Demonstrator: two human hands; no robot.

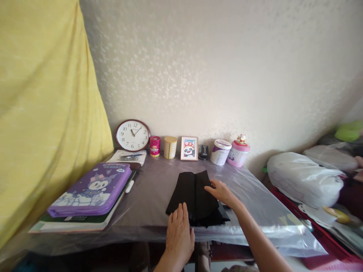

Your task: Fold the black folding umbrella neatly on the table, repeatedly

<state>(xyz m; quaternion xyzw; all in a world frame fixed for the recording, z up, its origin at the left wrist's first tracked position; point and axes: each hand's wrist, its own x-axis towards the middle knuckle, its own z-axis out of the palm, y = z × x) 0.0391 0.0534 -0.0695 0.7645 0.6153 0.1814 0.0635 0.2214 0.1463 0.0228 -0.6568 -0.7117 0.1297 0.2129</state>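
A folded black cloth [195, 196] lies near the front edge of the table, with a crease running down its middle. Its exact kind does not show. My left hand [179, 232] rests palm down at its lower left edge, fingers stretched out and close together. At the cloth's upper right edge, my right hand [221, 192] touches the fabric with thumb and fingers a little apart. Loose, uneven layers of the cloth show at its lower right corner.
A plastic-covered table [150, 196] carries a purple case [93, 189] on books at left. Along the wall stand a clock [133, 135], a pink can [155, 146], a yellow can [170, 147], a picture frame [189, 148] and two tubs [220, 152]. White bags [304, 179] sit at right.
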